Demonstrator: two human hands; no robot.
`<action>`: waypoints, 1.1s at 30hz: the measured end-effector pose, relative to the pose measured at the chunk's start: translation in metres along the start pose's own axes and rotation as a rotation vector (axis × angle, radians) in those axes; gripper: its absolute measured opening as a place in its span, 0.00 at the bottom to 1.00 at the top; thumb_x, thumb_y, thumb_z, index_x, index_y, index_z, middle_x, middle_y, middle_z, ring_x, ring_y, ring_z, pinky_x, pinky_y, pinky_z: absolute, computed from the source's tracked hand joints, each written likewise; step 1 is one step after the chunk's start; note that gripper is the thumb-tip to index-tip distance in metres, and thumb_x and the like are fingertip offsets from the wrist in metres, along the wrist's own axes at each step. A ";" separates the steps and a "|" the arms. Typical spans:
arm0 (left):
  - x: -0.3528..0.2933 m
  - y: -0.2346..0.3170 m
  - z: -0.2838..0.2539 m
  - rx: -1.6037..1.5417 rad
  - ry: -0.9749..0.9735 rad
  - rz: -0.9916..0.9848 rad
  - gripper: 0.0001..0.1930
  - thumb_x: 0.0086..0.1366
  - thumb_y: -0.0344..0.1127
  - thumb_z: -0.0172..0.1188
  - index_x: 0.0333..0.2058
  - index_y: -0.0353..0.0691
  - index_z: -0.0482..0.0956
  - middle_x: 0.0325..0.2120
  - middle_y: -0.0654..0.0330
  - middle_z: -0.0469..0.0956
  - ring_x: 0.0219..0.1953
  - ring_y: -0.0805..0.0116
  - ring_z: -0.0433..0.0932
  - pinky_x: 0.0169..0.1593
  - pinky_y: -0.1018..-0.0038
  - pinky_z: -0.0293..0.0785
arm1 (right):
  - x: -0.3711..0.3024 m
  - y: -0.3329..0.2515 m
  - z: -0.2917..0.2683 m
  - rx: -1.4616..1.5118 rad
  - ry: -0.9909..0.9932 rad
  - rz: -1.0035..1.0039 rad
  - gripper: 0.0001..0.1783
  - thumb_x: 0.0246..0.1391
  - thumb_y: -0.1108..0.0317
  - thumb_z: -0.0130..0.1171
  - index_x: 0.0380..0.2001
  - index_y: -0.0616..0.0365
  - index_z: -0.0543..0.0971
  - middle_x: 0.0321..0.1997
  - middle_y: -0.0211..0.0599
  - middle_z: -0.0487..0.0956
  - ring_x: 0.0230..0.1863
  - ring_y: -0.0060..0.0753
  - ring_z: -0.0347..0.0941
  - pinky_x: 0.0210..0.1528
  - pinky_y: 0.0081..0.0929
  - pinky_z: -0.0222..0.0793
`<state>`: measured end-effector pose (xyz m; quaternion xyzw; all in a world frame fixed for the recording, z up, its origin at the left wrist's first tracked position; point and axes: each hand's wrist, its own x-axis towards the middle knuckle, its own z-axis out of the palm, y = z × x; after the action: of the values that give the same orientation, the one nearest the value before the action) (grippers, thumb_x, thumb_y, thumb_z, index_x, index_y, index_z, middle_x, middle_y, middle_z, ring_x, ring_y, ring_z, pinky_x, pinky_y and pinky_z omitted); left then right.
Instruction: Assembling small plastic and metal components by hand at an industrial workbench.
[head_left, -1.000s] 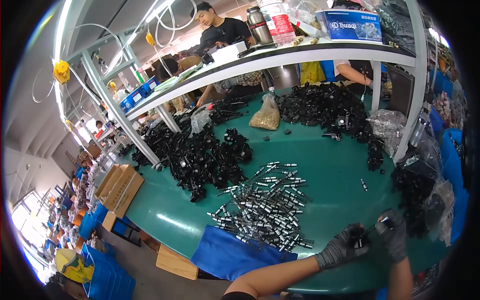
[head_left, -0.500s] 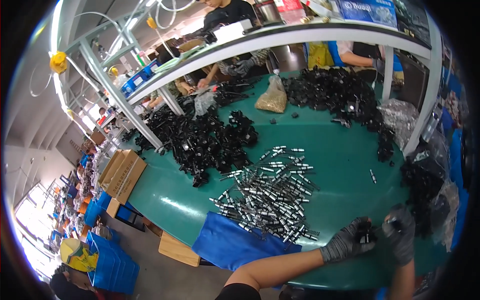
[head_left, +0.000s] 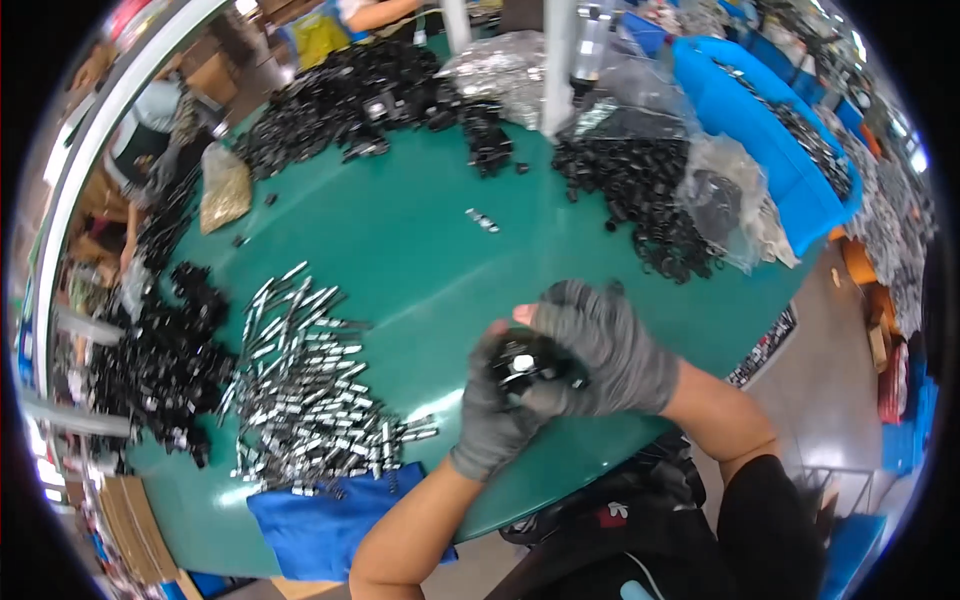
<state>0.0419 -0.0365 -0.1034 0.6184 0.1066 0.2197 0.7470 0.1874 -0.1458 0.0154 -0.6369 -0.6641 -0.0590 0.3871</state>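
Note:
Both hands wear grey gloves with bare fingertips and meet above the green table near its front edge. A shiny black part [head_left: 522, 366], its exact kind blurred, sits between them. My left hand [head_left: 492, 420] is closed around it from the left and below. My right hand [head_left: 612, 350] curls over its right side, with the thumb laid toward the top. To the left is a heap of slim silver-and-black spring-fitted rods [head_left: 320, 390]. One lone rod [head_left: 482, 220] lies farther off, beyond the hands.
Black plastic parts [head_left: 340, 100] are piled at the back, more black pieces [head_left: 170, 360] at the left. Black rings [head_left: 640, 190] lie right beside a blue bin [head_left: 760, 130]. A blue cloth [head_left: 320, 525] lies at the front edge. A bag of brass-coloured bits [head_left: 225, 190] stands far left.
The view has swung to the right. My hands, apart before with the black part in the left, have come together around that part.

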 end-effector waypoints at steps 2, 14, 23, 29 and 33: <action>-0.006 0.005 0.006 -0.075 0.093 -0.001 0.55 0.48 0.21 0.72 0.69 0.52 0.45 0.52 0.55 0.69 0.48 0.64 0.75 0.50 0.69 0.75 | -0.017 0.000 0.006 0.005 0.127 -0.196 0.34 0.53 0.55 0.63 0.59 0.58 0.67 0.41 0.48 0.75 0.38 0.48 0.75 0.38 0.42 0.73; 0.001 0.034 0.006 0.407 -0.048 0.531 0.41 0.52 0.21 0.68 0.64 0.54 0.63 0.52 0.49 0.69 0.45 0.60 0.78 0.46 0.65 0.78 | -0.032 0.063 -0.046 0.979 0.593 0.417 0.21 0.57 0.61 0.56 0.53 0.54 0.71 0.37 0.36 0.74 0.32 0.29 0.71 0.31 0.26 0.72; 0.003 0.040 0.005 0.354 -0.038 0.447 0.37 0.48 0.21 0.71 0.59 0.48 0.69 0.50 0.49 0.71 0.44 0.60 0.79 0.44 0.69 0.79 | -0.019 0.094 -0.026 1.019 0.507 0.384 0.22 0.56 0.61 0.58 0.53 0.54 0.72 0.38 0.36 0.73 0.34 0.27 0.71 0.35 0.24 0.71; 0.002 0.032 0.003 0.278 -0.048 0.417 0.39 0.49 0.21 0.70 0.61 0.48 0.68 0.51 0.50 0.70 0.45 0.60 0.79 0.45 0.68 0.79 | -0.019 0.084 -0.016 0.862 0.573 0.378 0.14 0.59 0.65 0.53 0.48 0.54 0.73 0.33 0.35 0.72 0.30 0.25 0.69 0.30 0.23 0.68; 0.006 0.036 0.004 0.278 -0.064 0.465 0.39 0.49 0.21 0.70 0.61 0.48 0.67 0.51 0.50 0.70 0.44 0.60 0.79 0.45 0.68 0.79 | -0.007 0.082 -0.027 0.881 0.747 0.396 0.10 0.60 0.68 0.51 0.44 0.55 0.73 0.30 0.34 0.72 0.27 0.25 0.68 0.25 0.22 0.66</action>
<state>0.0415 -0.0325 -0.0666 0.7295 -0.0326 0.3489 0.5874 0.2718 -0.1513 -0.0041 -0.4644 -0.3145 0.0748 0.8245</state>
